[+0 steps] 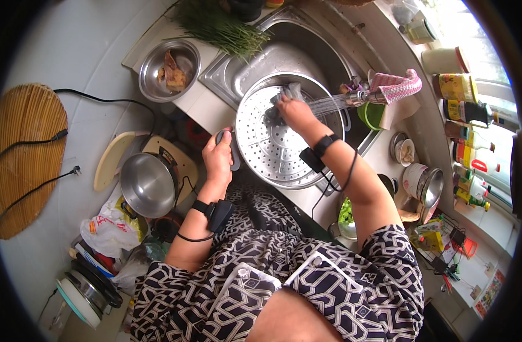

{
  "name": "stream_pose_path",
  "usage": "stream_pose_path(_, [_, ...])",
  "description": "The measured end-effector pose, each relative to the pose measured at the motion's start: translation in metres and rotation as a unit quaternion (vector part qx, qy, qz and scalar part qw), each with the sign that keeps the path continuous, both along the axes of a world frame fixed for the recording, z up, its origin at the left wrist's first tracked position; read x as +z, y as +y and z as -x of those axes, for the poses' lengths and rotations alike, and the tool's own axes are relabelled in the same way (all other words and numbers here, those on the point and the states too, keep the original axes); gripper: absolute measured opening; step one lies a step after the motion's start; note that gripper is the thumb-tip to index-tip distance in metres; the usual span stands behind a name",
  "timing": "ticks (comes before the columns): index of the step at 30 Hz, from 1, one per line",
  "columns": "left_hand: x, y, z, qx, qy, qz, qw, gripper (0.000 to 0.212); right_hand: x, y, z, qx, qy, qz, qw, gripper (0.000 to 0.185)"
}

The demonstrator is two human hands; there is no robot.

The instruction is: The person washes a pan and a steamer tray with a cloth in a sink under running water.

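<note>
My left hand (218, 154) grips the dark side handle (234, 156) of a perforated metal steamer basket (261, 145). The basket is tilted over the near part of a stainless-steel sink (269, 60), its holed floor facing me. Inside it, my right hand (296, 113) presses a grey cloth (276, 112) against the upper part of the floor. A metal faucet (357, 98), wrapped at its top with a pink-and-white cloth (397, 85), sprays water towards that hand. My fingertips are partly hidden by the grey cloth.
Left of the sink stands a metal bowl (171, 92) with brown food pieces. Long green stalks (226, 32) overhang the sink's far left rim. A green container (369, 116) sits beside the faucet. Leafy greens (346, 211) lie in a pot near my right elbow. An empty metal pan (143, 186) is lower left.
</note>
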State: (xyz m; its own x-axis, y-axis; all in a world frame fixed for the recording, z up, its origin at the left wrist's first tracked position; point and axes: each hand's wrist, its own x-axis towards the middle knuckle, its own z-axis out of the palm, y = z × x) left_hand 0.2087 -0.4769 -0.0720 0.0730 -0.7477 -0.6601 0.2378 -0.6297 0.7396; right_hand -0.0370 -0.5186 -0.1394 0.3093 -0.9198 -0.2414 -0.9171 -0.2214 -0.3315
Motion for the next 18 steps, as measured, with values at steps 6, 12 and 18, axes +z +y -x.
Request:
stream_pose_path(6, [-0.006, 0.005, -0.004, 0.007, -0.007, -0.007, 1.0, 0.03, 0.033, 0.047, -0.061, 0.119, -0.087, -0.035, 0.988, 0.02])
stream_pose_path(12, [-0.003, 0.008, -0.007, -0.012, 0.003, -0.003, 1.0, 0.029, -0.009, -0.013, -0.041, -0.035, -0.047, 0.05, 0.997, 0.024])
stream_pose_path(18, [0.005, 0.003, -0.002, -0.01, -0.006, -0.002, 1.0, 0.027, -0.008, 0.039, 0.003, 0.03, -0.019, 0.031, 0.999, 0.019])
